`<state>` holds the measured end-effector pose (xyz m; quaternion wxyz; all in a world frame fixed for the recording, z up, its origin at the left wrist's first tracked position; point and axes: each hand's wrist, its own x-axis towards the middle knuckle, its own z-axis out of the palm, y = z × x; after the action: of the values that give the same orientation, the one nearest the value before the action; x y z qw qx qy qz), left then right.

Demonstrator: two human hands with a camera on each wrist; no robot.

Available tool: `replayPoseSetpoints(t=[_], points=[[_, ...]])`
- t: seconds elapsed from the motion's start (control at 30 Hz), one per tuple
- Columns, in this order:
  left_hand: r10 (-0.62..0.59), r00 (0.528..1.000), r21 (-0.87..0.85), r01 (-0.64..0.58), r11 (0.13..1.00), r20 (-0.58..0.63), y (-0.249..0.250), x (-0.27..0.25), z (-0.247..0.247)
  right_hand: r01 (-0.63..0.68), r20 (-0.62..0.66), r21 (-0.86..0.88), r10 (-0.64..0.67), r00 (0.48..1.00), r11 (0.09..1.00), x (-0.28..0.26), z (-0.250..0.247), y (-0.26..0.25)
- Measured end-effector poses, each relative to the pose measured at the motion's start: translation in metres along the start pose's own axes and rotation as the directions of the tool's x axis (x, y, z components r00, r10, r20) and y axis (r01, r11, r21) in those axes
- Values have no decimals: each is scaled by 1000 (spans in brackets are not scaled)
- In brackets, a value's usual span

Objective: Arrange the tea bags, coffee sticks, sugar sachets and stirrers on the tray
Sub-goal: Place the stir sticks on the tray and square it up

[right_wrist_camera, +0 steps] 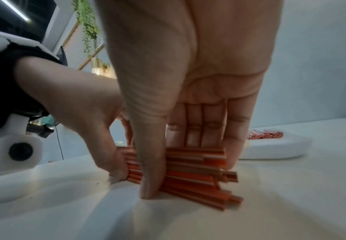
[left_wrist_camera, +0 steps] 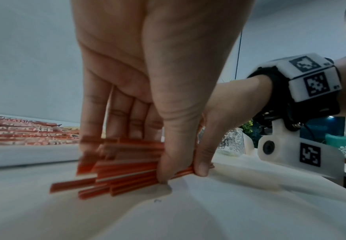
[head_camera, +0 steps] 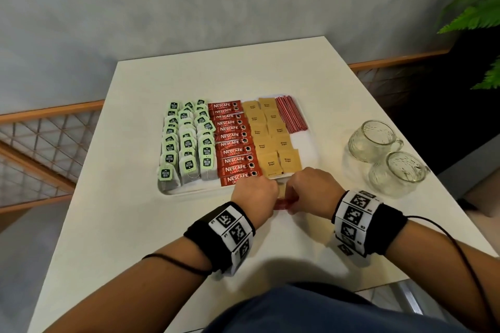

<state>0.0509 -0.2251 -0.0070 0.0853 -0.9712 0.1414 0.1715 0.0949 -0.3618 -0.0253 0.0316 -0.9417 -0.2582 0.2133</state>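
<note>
A white tray (head_camera: 189, 192) holds rows of green-tagged tea bags (head_camera: 186, 140), red coffee sticks (head_camera: 234, 143), brown sugar sachets (head_camera: 270, 135) and, at its far right, a pile of red stirrers (head_camera: 290, 115). A second bundle of red stirrers (head_camera: 285, 201) lies on the table just in front of the tray's near edge. My left hand (head_camera: 255, 193) and right hand (head_camera: 311, 189) both grip this bundle, thumbs on the near side and fingers on the far side. The wrist views show the bundle (left_wrist_camera: 122, 170) (right_wrist_camera: 188, 175) with uneven ends resting on the tabletop.
Two empty glass mugs (head_camera: 374, 140) (head_camera: 400, 173) stand at the right of the white table (head_camera: 135, 224). The tray has a bare patch (head_camera: 303, 143) in front of its stirrer pile. A green plant (head_camera: 481, 8) hangs at the far right; railings lie beyond the table's edges.
</note>
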Motion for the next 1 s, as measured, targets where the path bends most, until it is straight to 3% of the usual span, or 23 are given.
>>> replayPoseSetpoints(t=[0.47,0.63,0.77,0.83,0.9,1.0], points=[[107,994,-17,-107,994,31,1,2,20,58,43,12,-59,997,998,-4,11,-5],[113,994,-133,-111,985,7,-2,1,34,94,42,100,-98,994,991,-1,15,0],[125,988,-273,-97,957,88,-12,2,35,117,62,228,-134,989,967,1,11,8],[165,973,-436,-80,896,161,-20,2,31,151,23,366,-171,985,918,0,9,15],[206,954,-683,-1,730,218,-27,1,30,185,-78,498,-169,983,847,-2,9,24],[180,961,-856,89,509,208,-31,0,31,236,-240,670,-95,966,704,-6,11,37]])
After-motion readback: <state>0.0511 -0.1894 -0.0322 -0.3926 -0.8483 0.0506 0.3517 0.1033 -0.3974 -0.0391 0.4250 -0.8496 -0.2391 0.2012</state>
